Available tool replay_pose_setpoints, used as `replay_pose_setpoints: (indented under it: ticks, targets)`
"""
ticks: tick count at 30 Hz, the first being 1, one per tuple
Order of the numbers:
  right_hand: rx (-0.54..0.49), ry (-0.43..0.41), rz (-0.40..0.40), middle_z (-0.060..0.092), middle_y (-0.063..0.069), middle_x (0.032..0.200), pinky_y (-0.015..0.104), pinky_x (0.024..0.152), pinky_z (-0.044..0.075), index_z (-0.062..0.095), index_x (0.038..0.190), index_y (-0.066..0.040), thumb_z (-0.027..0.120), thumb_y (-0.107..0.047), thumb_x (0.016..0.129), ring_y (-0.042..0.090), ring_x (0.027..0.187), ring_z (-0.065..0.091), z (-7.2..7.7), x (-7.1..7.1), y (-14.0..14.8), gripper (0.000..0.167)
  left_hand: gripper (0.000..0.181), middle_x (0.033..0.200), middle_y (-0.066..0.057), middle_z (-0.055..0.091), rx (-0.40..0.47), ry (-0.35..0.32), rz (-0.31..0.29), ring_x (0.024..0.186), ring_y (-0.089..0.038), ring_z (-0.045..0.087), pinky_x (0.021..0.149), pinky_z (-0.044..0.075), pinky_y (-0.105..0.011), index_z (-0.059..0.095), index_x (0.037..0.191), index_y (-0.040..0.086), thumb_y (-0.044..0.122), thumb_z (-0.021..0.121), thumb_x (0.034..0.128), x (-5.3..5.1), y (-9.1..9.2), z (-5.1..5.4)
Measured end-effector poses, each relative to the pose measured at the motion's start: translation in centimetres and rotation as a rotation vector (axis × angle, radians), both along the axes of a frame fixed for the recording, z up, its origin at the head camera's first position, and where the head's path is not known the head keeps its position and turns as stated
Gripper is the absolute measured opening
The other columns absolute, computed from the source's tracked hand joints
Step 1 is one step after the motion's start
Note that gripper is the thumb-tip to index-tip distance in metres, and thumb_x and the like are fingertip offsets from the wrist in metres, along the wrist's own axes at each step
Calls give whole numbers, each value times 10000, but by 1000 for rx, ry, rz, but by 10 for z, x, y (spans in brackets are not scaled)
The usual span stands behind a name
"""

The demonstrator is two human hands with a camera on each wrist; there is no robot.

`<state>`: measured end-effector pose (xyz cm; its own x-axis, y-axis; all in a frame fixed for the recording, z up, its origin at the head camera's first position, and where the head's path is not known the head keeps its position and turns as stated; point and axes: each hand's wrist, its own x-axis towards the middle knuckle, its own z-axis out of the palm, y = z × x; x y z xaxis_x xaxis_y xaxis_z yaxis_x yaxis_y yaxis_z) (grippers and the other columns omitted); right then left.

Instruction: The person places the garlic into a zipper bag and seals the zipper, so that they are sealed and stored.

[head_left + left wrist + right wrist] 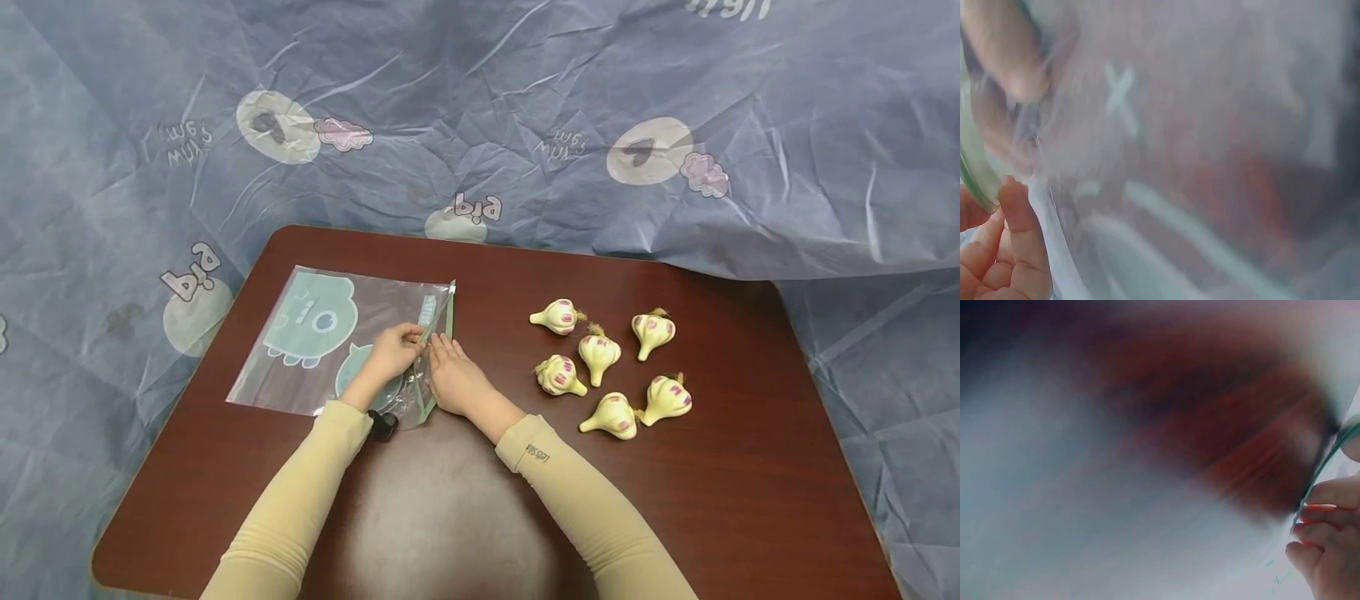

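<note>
A clear zip bag (307, 387) with a green edge and pale green monster prints lies on the table's left half. My left hand (393, 352) pinches the bag near its green edge at the opening; in the left wrist view the fingers of my left hand (1007, 250) hold the green strip. Opposite it, my right hand (457, 382) rests at the edge with fingers extended. In the right wrist view, fingertips of my right hand (1329, 534) touch the green strip. Blurred fingers (1007, 56) show through the plastic in the left wrist view.
Several garlic bulbs (599, 357) lie loosely grouped on the brown table (750, 467), to the right of my right hand. A printed blue-grey cloth (525, 100) hangs behind the table and at its sides. A small black object (383, 427) is at my left wrist.
</note>
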<state>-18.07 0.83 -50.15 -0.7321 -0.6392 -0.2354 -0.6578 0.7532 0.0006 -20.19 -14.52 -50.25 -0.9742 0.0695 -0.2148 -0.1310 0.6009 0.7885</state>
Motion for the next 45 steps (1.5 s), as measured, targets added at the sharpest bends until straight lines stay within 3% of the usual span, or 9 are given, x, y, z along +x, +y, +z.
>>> replay_pose_setpoints:
  ticks: [8,12,18,22,27,34,41,45]
  targets:
    - [31,21,78,248,226,1590,405,1225,228,371,1467,59,452,-425,1035,316,1491,247,6,3,12,654,356,1167,-203,671,-40,21,-40,1086,-339,664,922,539,-443,604,1279,-4,83,599,935,-2,-7,10]
    - [-26,-17,42,247,222,1592,422,1226,223,373,1467,59,492,-467,1010,319,1492,245,7,3,18,707,338,1139,-200,680,-36,24,-34,1048,-322,677,886,546,-408,614,1264,-12,78,604,939,-1,-11,14]
    - [-72,-66,-16,218,171,1616,432,1232,207,359,1491,14,521,-527,978,283,1509,208,6,-2,27,763,334,1102,-196,703,-25,4,-35,912,-238,671,725,509,-248,620,1252,-21,101,609,941,-3,-17,18]
    - [-109,-98,-23,200,158,1622,451,1230,204,339,1503,2,540,-531,967,275,1512,199,4,-5,33,782,316,1040,-192,720,11,-22,-6,772,-132,645,637,460,-191,623,1234,-39,90,592,947,-2,-21,24]
    - [-150,-117,-28,182,141,1629,486,1229,192,326,1509,-5,562,-538,950,265,1515,191,0,-7,39,808,290,940,-155,721,89,-54,32,688,-48,616,635,492,-179,610,1214,-66,91,575,973,-1,-24,31]
    - [-193,-124,-31,202,131,1628,542,1220,174,335,1508,-12,603,-551,918,258,1517,191,0,-7,44,844,295,891,-102,700,157,-90,77,678,-37,593,647,512,-174,595,1208,-73,127,566,994,0,-25,36]
    - [-194,-132,-38,208,108,1632,586,1211,149,345,1511,-34,601,-536,933,241,1524,174,-3,-9,46,807,292,859,-88,688,165,-75,109,658,-35,584,679,537,-195,608,1144,-98,153,551,1004,4,-29,43]
    - [-197,-137,-48,209,92,1635,605,1206,140,345,1515,-48,616,-519,931,221,1525,172,-4,-10,47,797,280,863,-67,671,214,-82,141,671,-17,595,679,542,-174,600,1134,-105,135,519,1016,4,-31,44]
